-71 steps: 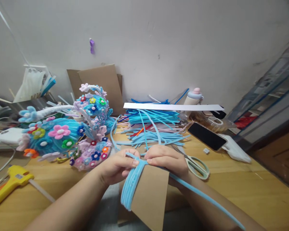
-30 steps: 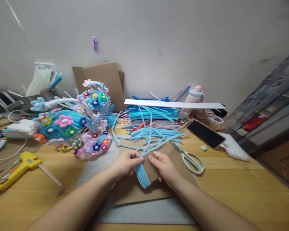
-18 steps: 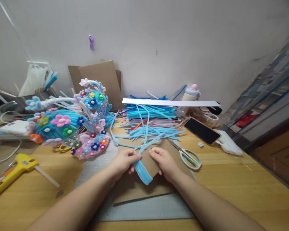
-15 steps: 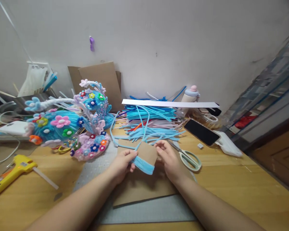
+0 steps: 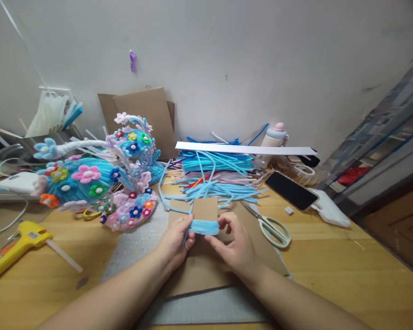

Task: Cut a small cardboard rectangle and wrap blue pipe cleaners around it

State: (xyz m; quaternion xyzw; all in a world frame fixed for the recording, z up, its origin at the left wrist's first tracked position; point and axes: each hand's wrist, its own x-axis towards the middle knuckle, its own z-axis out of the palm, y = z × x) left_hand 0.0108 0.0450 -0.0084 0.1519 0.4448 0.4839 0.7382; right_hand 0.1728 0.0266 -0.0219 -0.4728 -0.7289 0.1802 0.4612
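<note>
A small cardboard piece [image 5: 205,207] has light blue pipe cleaners [image 5: 204,227] laid in a band across its lower part. My left hand [image 5: 182,236] pinches its left end between thumb and fingers, with a loose blue end hanging below the thumb. At the right end, my right hand [image 5: 232,238] has its thumb and curled fingers apart beside the blue band; whether a fingertip touches the band is hard to tell. Under both hands lies a larger cardboard sheet [image 5: 206,270] on a grey cutting mat [image 5: 206,307].
Scissors [image 5: 273,231] and a phone [image 5: 291,190] lie to the right. Behind are piles of pipe cleaners [image 5: 216,162] under a white strip [image 5: 244,148]. Flower-covered baskets [image 5: 86,178] and a yellow glue gun [image 5: 24,243] are on the left.
The small cardboard piece has turned from tilted to nearly level. My right hand has moved down and left, from its upper right corner to the right end of the blue band.
</note>
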